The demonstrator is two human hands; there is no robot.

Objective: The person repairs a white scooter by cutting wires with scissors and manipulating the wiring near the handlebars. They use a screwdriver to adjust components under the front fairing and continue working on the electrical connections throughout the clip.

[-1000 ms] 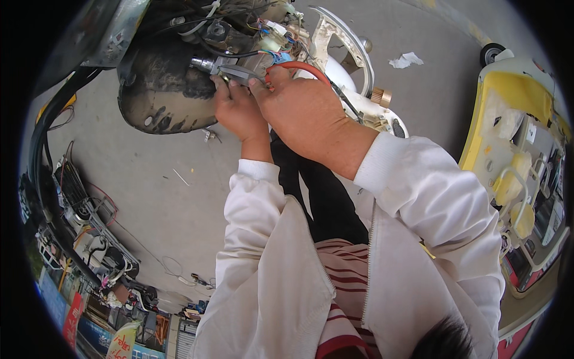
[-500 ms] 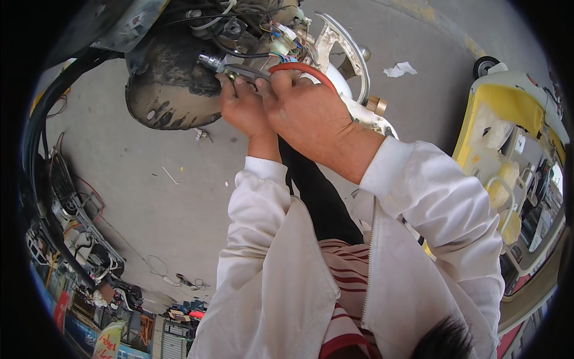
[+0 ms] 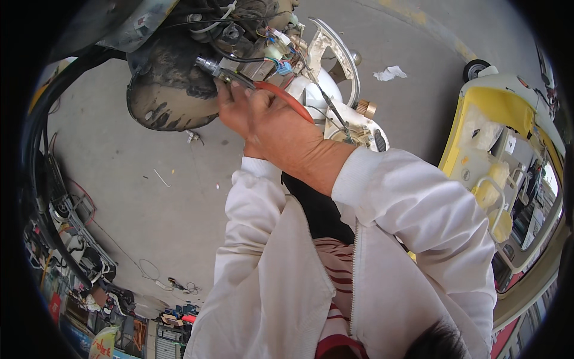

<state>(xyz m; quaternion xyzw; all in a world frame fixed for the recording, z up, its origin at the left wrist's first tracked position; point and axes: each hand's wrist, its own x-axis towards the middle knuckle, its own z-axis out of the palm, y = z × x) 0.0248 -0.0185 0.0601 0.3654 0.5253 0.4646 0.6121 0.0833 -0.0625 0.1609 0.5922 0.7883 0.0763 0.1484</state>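
My right hand [image 3: 287, 134] grips pliers with red handles [image 3: 284, 96], their metal jaws [image 3: 242, 79] reaching toward a silver cylindrical fitting [image 3: 208, 66]. Behind it, mostly covered, is my left hand [image 3: 233, 110], fingers closed at the base of that fitting; what they hold is hidden. Just above lie tangled wires and connectors [image 3: 281, 48], including a blue connector [image 3: 283, 67]. A dirty dark molded panel [image 3: 161, 102] sits left of my fingers, and white scooter body parts [image 3: 323, 90] with a curved frame [image 3: 353, 72] are to the right.
A yellow-and-pale vehicle shell [image 3: 454, 137] with a wheel [image 3: 476, 70] stands at right. Black cables [image 3: 42, 131] arch down the left, beside piled scooter parts [image 3: 84, 251]. Scrap paper [image 3: 388, 73] and a loose metal piece [image 3: 193, 136] lie on the concrete floor [image 3: 149, 197].
My right hand has shifted left and lower, overlapping more of my left hand. The red handle now slopes more steeply down to the right. The surroundings have shifted slightly in view.
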